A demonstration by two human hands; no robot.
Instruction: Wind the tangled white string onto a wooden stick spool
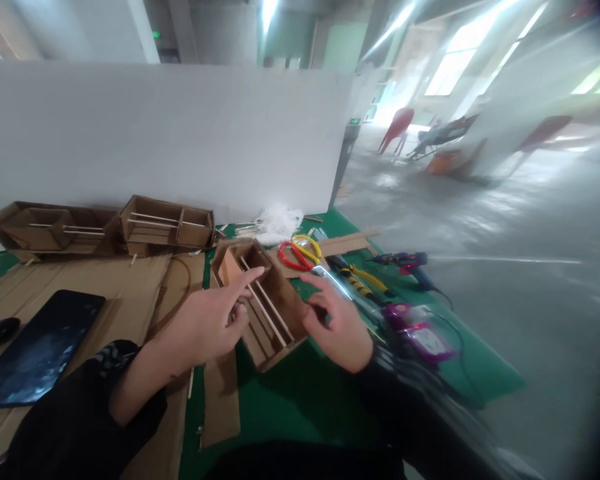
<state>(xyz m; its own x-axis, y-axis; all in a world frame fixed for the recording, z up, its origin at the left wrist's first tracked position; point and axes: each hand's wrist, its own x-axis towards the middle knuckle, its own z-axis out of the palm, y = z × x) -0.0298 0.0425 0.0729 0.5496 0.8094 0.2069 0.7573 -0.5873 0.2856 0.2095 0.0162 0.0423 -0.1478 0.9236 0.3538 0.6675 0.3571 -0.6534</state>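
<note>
An open cardboard box (300,313) with thin wooden sticks (270,303) running along its inside lies tilted on the green table between my hands. My left hand (213,320) is over the box's left side, index finger stretched out above the sticks, other fingers bent, holding nothing that I can see. Beside the box's right edge, my right hand (337,320) has its index finger extended and its thumb near the cardboard wall, with a gap between them. Whether either hand touches the box is hard to tell.
Two more cardboard boxes (167,223) (55,230) stand at the back left. A black tablet (43,347) lies on cardboard sheets. Red-handled scissors (295,256), yellow-handled pliers (373,280), a glue gun (405,260) and a purple device (423,333) are on the right. A white panel (180,133) rises behind.
</note>
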